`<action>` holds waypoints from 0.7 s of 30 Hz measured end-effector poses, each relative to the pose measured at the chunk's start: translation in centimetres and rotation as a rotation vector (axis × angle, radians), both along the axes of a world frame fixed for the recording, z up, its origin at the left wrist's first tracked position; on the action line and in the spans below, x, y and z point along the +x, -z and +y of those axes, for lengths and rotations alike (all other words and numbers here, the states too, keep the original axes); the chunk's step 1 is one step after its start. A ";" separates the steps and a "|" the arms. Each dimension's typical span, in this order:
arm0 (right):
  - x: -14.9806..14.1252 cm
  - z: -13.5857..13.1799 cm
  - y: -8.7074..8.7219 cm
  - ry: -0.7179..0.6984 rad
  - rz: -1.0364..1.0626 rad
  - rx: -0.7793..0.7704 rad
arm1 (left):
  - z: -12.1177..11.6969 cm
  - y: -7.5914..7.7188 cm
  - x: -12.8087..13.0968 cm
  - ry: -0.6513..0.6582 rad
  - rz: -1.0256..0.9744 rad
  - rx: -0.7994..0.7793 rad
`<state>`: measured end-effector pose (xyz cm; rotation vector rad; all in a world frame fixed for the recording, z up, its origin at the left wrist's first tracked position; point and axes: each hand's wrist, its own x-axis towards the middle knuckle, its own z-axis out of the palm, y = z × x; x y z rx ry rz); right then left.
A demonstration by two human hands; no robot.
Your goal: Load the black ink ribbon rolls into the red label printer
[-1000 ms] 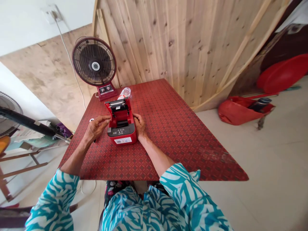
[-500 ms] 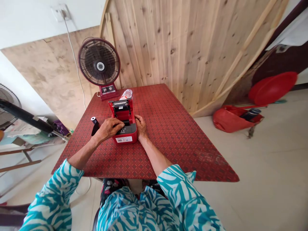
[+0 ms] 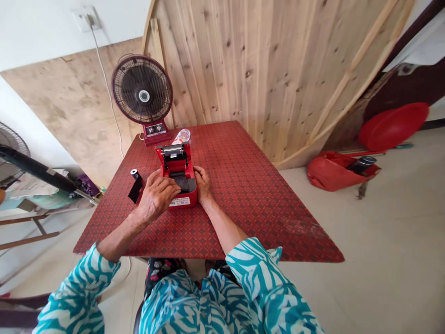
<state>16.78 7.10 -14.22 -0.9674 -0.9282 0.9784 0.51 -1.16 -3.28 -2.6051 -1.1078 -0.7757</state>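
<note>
A small red label printer (image 3: 184, 201) stands on the table, its lid (image 3: 174, 155) raised, with rollers showing inside. My left hand (image 3: 158, 192) is at the printer's front left, fingers together and bent. From the printer's opening, a strip of black ribbon (image 3: 180, 180) runs over the front panel to those fingertips, which seem closed on its end; the thumb is hidden. Against the right side of the printer, my right hand (image 3: 203, 183) curls and grips the casing. A black ribbon roll (image 3: 135, 175) with a white core stands left of my left hand, its loose end hanging out.
Behind the printer lies a clear plastic bottle (image 3: 182, 136). A table fan (image 3: 143, 95) stands at the back left of the red patterned table (image 3: 243, 195). Wooden boards (image 3: 250, 69) lean behind. On the floor at right is a red bag (image 3: 325, 172).
My left hand has drawn back left and toward me from the printer's panel. More black ribbon now shows over the panel, covering its buttons. My right hand stays put.
</note>
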 end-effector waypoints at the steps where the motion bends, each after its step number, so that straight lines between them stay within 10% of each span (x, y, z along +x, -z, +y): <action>1: 0.0 0.1 0.0 0.002 0.000 0.000 | -0.2 0.2 -0.1 -0.002 0.000 -0.002; 11: 0.5 0.3 -0.1 -0.040 0.018 -0.086 | -0.9 2.4 -0.1 0.038 -0.046 0.114; 21: 0.3 6.2 -6.7 -0.129 -0.078 0.046 | -2.7 2.9 0.3 0.018 -0.094 0.200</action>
